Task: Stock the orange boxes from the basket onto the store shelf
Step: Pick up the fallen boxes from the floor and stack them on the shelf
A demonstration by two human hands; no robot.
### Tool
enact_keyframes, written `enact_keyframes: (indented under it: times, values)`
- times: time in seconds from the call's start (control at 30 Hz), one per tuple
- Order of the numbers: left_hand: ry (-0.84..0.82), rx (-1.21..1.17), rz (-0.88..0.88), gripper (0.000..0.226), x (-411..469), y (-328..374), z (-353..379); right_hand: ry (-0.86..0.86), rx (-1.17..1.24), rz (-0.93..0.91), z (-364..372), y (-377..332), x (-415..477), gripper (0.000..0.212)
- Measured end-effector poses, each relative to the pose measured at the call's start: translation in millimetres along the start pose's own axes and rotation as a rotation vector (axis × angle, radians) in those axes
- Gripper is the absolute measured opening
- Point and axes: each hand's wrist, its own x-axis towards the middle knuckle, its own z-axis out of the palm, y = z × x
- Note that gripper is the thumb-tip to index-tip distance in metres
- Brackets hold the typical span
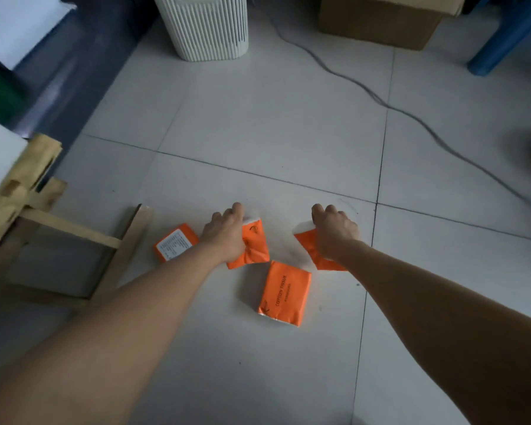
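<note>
Both forearms extend forward, palms down. The left hand (226,233) grips the left orange pack (256,245) and the right hand (334,231) the right orange pack (307,243), fingers curled over their far white ends. Long axes point away, down at the tiled floor (273,133). A third pack (284,294) lies free between the wrists, and a fourth pack (174,242), label up, beside the wooden frame (117,240).

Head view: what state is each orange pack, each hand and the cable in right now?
Left hand: grips the left-held pack.
Right hand: grips the right-held pack.
Left-held pack: creased, down at the floor.
Right-held pack: partly hidden under the hand, down at the floor.
Label-up pack: lying free on the floor.
Near pack: lying free, printed face up.
Cable: slack across the floor.
</note>
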Motion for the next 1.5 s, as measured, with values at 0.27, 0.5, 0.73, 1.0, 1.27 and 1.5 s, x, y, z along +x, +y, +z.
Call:
enact_keyframes:
  times: [0.27,0.5,0.73,1.0,1.27,1.5]
  values:
    - [0.14,-0.592,-0.276,0.059,-69,55,-191,0.256,0.278,-0.025,-198,-43,-103,0.041]
    - [0.336,-1.096,-0.447,0.046,-180,108,-411,0.46,0.485,-0.102,-407,-87,-221,0.029]
    - [0.588,-1.278,-0.409,0.048,-309,119,-647,0.629,0.597,-0.293,-616,-169,-352,0.033]
    - [1.0,-1.331,-0.349,0.048,-449,31,-816,0.711,0.656,-0.685,-739,-319,-465,0.032]
    - [1.388,-1.32,-0.449,0.035,-573,-113,-871,0.598,0.785,-1.013,-748,-492,-550,0.038]
    - [1.484,-1.323,-0.521,0.042,-642,-219,-873,0.377,0.888,-1.122,-733,-604,-577,0.057]
